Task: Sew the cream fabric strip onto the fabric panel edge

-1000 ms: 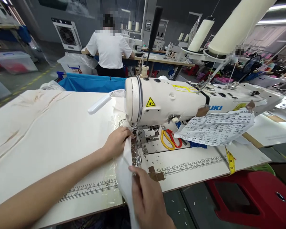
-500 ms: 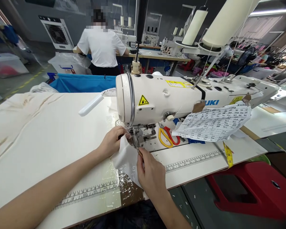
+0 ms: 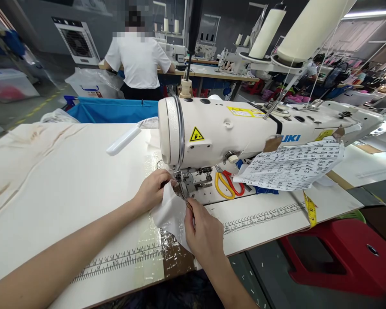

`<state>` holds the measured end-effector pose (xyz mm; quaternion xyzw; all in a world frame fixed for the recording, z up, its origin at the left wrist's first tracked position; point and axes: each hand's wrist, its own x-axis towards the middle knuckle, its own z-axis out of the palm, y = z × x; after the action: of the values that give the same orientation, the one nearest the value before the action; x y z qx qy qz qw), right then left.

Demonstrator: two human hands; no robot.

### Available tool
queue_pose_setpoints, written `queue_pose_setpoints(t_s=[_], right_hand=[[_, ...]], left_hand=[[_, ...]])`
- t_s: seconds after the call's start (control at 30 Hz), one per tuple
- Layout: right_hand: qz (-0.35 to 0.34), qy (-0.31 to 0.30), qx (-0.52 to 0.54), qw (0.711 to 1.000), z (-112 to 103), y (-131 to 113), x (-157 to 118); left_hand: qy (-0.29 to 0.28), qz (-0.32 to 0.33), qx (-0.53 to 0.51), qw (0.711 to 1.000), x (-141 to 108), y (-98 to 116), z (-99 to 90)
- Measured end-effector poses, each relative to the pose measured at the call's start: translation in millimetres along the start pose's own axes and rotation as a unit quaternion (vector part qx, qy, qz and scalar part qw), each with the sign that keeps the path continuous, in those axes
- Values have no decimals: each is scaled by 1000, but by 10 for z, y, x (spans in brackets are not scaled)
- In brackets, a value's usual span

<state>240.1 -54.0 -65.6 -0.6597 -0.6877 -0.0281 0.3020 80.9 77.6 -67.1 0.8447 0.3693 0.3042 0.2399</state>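
A piece of white fabric lies at the needle area of the white sewing machine and hangs toward the table's front edge. My left hand pinches its upper edge just left of the presser foot, fingers closed. In my right hand is a slim metal tool, apparently tweezers, gripped with curled fingers. Its tip reaches up to the fabric close to my left fingertips; the exact contact is hidden. Right of the needle area lie scissors with one yellow and one red handle.
Written paper sheets hang from the machine's front. A yellow tape measure droops over the table edge above a red stool. Thread cones stand behind. A blue cloth bin sits beyond the table, near a seated person.
Both hands stay almost in the same place, still on the fabric and the tool. The view has shifted slightly, so the machine appears a little farther right.
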Motion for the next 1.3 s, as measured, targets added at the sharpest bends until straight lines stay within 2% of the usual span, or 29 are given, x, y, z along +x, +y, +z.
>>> queue_pose_setpoints(t_s=[0.13, 0.27, 0.37, 0.47, 0.6, 0.73, 0.83, 0.97, 1.1, 1.2, 1.3], right_hand=[[-4, -9, -10, 1000, 12, -9, 4], [-10, -10, -32, 999, 24, -21, 4], [-9, -7, -42, 999, 30, -29, -5], [-10, -3, -43, 999, 32, -31, -19], [-5, 9, -23, 1000, 27, -29, -27], [15, -14, -20, 1000, 16, -34, -9], [21, -29, -24, 999, 15, -35, 1], [19, -34, -34, 999, 33, -30, 3], [22, -33, -45, 998, 44, -55, 29], [26, -25, -54, 998, 13, -85, 18], [14, 6, -35, 999, -79, -94, -129]], left_hand=[[2, 11, 8, 1000, -4, -3, 12], [15, 59, 35, 997, 0, 13, 26], [19, 72, 65, 995, 3, 22, 33], [13, 62, 74, 995, 4, 20, 21], [4, 30, 27, 999, 6, 24, -17], [2, 0, 0, 1000, 6, 40, -41], [3, 2, 2, 1000, 2, 39, -44], [19, 60, 34, 997, 1, 27, -42], [48, 199, 120, 971, 11, 35, -45], [25, 265, 172, 948, 16, 57, -75], [-16, 275, 187, 943, -5, 92, -143]])
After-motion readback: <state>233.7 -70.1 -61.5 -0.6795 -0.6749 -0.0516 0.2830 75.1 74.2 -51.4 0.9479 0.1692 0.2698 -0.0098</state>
